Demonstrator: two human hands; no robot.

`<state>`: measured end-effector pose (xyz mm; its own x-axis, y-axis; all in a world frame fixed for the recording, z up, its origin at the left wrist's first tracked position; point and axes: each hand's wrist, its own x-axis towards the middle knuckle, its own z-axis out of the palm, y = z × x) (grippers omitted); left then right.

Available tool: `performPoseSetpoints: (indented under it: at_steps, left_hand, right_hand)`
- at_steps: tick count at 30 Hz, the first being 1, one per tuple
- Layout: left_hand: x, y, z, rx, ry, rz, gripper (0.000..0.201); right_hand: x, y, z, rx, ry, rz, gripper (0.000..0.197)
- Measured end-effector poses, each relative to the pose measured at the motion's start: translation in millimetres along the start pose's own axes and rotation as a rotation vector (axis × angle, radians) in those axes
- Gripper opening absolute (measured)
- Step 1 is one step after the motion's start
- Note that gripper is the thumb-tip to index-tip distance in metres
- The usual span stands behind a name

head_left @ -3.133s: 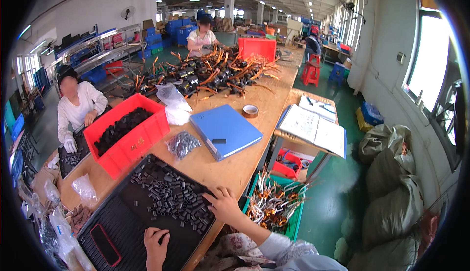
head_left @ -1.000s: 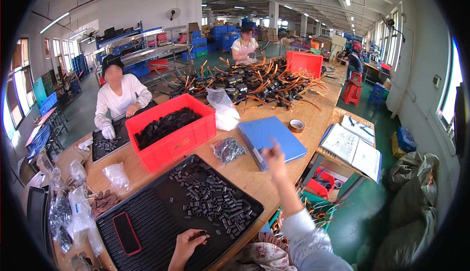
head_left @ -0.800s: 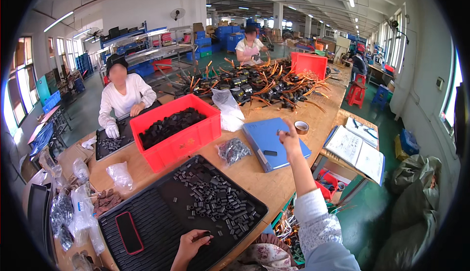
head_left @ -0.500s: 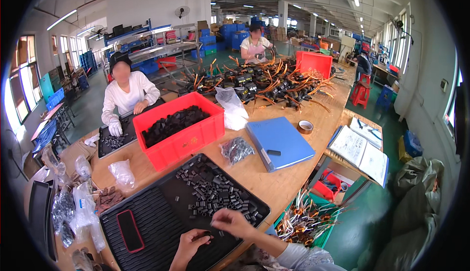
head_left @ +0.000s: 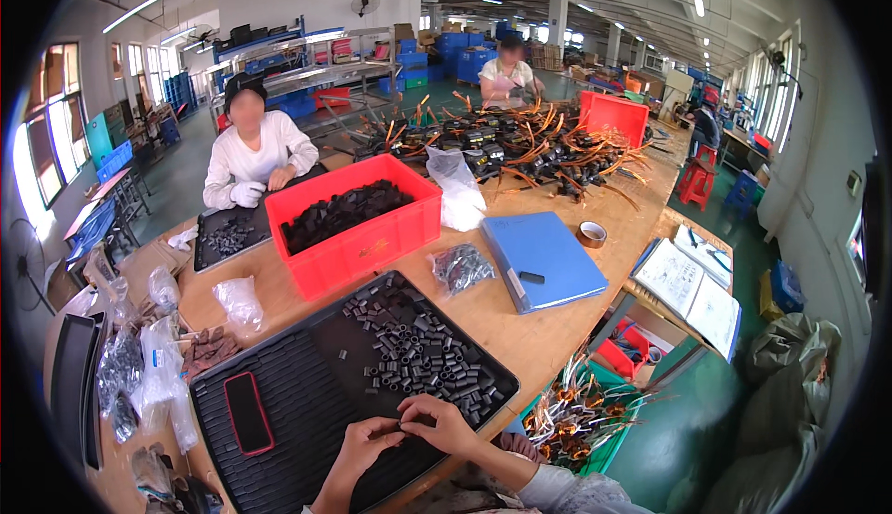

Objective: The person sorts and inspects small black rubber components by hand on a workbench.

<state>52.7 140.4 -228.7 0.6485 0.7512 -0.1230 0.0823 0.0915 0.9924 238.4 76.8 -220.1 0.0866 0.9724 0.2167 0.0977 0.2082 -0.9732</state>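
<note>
Over the near right part of a black tray (head_left: 325,358), my left hand (head_left: 365,444) and my right hand (head_left: 442,424) meet fingertip to fingertip. Both hands are closed on a small dark piece (head_left: 405,431), mostly hidden by the fingers, so I cannot make out its kind. Just beyond my right hand lies a loose heap of short black tube pieces (head_left: 423,351). One single tube piece (head_left: 343,354) rests apart on the tray. A phone with a red case (head_left: 248,412) lies on the ribbed left side of the tray.
A red bin (head_left: 372,258) of black parts stands beyond the tray. Right of it are a bagged batch of parts (head_left: 462,268), a blue binder (head_left: 548,263) and a tape roll (head_left: 591,233). Two co-workers sit across the table. A green crate (head_left: 609,454) with wired parts stands below right.
My right hand has moved down to my left, and their fingertips now meet at the small piece. The whole view has shifted slightly.
</note>
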Motion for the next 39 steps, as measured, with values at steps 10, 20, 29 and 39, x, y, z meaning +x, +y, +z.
performPoseSetpoints:
  at_steps: [10,20,29,39]
  left_hand:
    - [6,18,-15,-0.143,0.144,0.133,0.021]
    - [17,7,-9,0.960,0.267,0.525,0.023]
    - [13,0,-12,0.968,0.295,0.542,0.019]
    - [13,0,-14,0.947,0.308,0.496,0.025]
  right_hand:
    - [-11,-8,-4,-0.277,0.141,-0.178,0.023]
    - [-23,12,-21,-0.833,0.132,-0.330,0.021]
    - [-14,-1,-30,-0.749,0.310,-0.499,0.027]
    - [-22,-7,-118,-0.873,0.591,-0.144,0.017]
